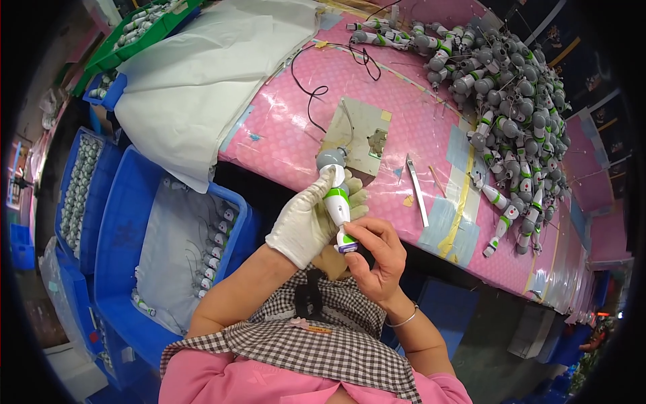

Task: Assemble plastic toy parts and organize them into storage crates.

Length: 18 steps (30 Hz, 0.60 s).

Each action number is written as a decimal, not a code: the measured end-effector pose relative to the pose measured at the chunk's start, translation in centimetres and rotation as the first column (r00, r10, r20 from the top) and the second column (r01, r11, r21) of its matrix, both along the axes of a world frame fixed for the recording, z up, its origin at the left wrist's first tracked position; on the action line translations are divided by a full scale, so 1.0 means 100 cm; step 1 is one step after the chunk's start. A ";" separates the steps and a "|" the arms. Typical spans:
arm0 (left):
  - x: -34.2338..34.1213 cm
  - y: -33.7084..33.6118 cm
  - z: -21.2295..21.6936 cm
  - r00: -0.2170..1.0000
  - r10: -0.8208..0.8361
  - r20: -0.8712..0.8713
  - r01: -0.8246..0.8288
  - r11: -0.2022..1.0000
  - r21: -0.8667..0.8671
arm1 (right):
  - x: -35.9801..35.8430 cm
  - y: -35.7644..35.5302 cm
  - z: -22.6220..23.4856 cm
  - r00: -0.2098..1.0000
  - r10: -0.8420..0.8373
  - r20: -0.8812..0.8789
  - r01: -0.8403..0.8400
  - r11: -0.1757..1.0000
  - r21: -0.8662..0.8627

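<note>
My left hand [306,214], in a white glove, is wrapped round a white-and-green plastic part [338,206]. It looks like a toy figure's limb: a round grey ball sits at its far end and a purple band at its near end. Bare fingers of my right hand [377,259] pinch that same part close to the purple end. The two hands meet just off the table's front edge, above my lap. Just beyond the grey ball lies a flat metal-coloured plate [360,128] with a black cable running to it.
Many similar parts [505,101] are heaped at the right of the pink table [282,114]. A metal tweezer-like tool [417,192] lies right of the plate. White sheeting [195,74] covers the table's left. Blue bins [118,222] with more parts stand at my left; a green crate [101,57] is behind.
</note>
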<state>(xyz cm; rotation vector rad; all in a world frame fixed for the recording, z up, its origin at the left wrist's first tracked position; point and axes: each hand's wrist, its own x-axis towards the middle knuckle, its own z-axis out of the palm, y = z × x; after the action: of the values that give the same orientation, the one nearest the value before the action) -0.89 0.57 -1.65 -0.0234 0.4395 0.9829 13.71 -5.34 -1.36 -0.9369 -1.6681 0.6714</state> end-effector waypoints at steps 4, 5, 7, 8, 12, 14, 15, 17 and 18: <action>0.003 -0.001 0.013 1.000 -0.025 -0.009 0.025 1.000 -0.005 | 0.010 0.005 -0.003 0.996 -0.090 -0.016 0.091 0.995 0.045; 0.003 -0.003 0.017 0.999 -0.049 0.000 0.049 0.999 0.017 | 0.015 0.007 -0.004 0.986 -0.168 -0.006 0.168 0.984 0.066; 0.003 -0.005 0.021 0.982 -0.122 -0.147 0.141 0.982 0.124 | 0.020 0.023 0.008 0.937 -0.316 -0.147 0.278 0.932 -0.231; 0.003 -0.007 0.023 0.943 -0.160 -0.293 0.228 0.950 0.213 | 0.024 0.036 0.019 0.902 -0.359 -0.239 0.246 0.883 -0.399; 0.003 -0.022 0.022 0.821 -0.313 -0.477 0.432 0.887 0.162 | 0.057 0.078 0.022 0.817 -0.300 -0.493 -0.180 0.679 -0.712; 0.004 -0.026 0.017 0.810 -0.340 -0.477 0.461 0.873 0.161 | 0.066 0.086 0.015 0.774 -0.253 -0.581 -0.269 0.700 -0.662; 0.003 -0.028 0.016 0.810 -0.387 -0.442 0.481 0.869 0.120 | 0.067 0.087 0.015 0.782 -0.254 -0.569 -0.256 0.702 -0.665; 0.002 -0.030 0.011 0.802 -0.440 -0.405 0.504 0.862 0.061 | 0.067 0.089 0.017 0.788 -0.278 -0.549 -0.225 0.700 -0.678; 0.001 -0.030 0.011 0.798 -0.443 -0.409 0.507 0.860 0.056 | 0.066 0.090 0.017 0.795 -0.301 -0.527 -0.193 0.697 -0.691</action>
<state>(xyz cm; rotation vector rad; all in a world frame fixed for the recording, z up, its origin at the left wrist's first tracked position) -0.80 -2.43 -0.55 0.4224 0.6845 0.5101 20.30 3.65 0.36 -1.1342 -0.7468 1.4821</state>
